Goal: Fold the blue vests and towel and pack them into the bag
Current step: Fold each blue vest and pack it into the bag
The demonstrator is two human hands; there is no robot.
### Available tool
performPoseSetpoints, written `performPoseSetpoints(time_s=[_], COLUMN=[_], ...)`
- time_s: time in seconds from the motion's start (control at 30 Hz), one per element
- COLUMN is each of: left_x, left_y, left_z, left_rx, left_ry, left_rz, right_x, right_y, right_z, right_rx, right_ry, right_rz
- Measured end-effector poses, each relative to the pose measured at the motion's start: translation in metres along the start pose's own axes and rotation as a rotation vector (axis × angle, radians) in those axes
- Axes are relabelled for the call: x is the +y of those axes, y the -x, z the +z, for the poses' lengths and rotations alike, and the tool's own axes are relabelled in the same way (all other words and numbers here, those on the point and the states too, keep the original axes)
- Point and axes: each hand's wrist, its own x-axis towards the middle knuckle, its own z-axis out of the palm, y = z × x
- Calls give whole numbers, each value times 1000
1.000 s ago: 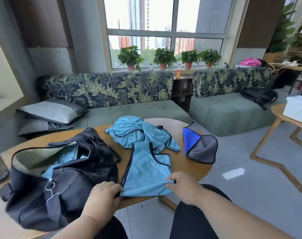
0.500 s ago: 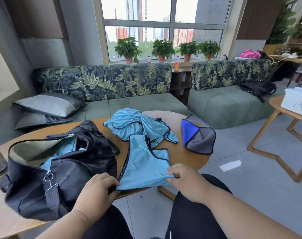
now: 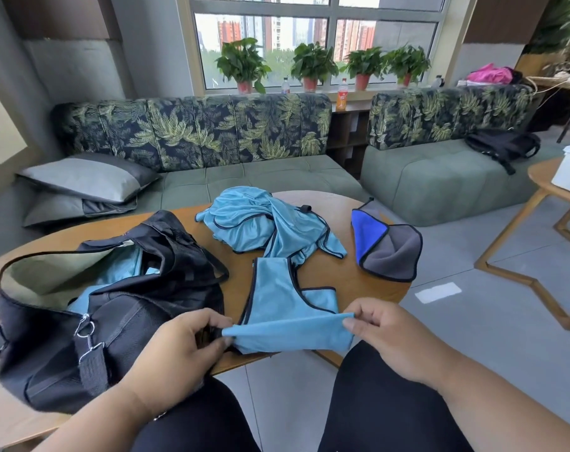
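A light blue vest with black trim [image 3: 283, 298] lies flat on the round wooden table [image 3: 358, 282] in front of me. My left hand [image 3: 182, 350] pinches its near left corner and my right hand [image 3: 387, 334] pinches its near right corner, lifting the bottom hem off the table. Behind it a second blue vest [image 3: 260, 223] lies crumpled. A blue and grey towel [image 3: 387, 249] rests at the table's right edge. The black bag [image 3: 97, 305] stands open on the left, with blue fabric inside.
A green sofa with leaf-print backs [image 3: 211, 132] and grey cushions [image 3: 84, 177] runs behind the table. A black backpack [image 3: 505, 145] lies on the right seat. A small wooden side table [image 3: 544, 177] with a white box stands at the right. My knees are under the table's edge.
Both hands have raised the vest's near hem off the table and drawn it taut between them. The view has tilted slightly.
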Motion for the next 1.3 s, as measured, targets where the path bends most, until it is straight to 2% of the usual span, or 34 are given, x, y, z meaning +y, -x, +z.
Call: performPoseSetpoints(time_s=[0.13,0.3,0.47,0.53,0.6,0.7,0.77,0.87,0.93,1.13,1.2,1.3], left_x=[16,12,-9,-15,-20,-32,-42,-59,-65,-61,-62,-59], left_y=[-47,-140,-190,-182,-162,-128,-115,-104,-101,-99,-99,-99], left_z=[-7,10,43,56,70,94,106,109,106,104,105,105], left_rx=[10,50,60,107,131,54,-19,-104,-123,-159,-162,-157], left_ry=[10,-103,-180,-197,-240,-354,-431,-479,-454,-505,-503,-498], left_rz=[-21,-73,-223,-206,-57,144,141,46,-13,-42,-46,-31], right_x=[-10,2,42,57,67,67,60,48,44,45,44,34], right_y=[-29,-110,-151,-145,-139,-133,-129,-122,-117,-110,-109,-103], right_z=[-13,-28,-25,-22,-21,-17,-10,1,10,21,23,29], right_rx=[141,300,424,459,419,344,300,192,168,151,186,211], right_ry=[-140,-238,-50,-26,49,254,381,584,606,407,225,-208], right_rz=[0,121,363,407,426,443,460,504,498,486,477,500])
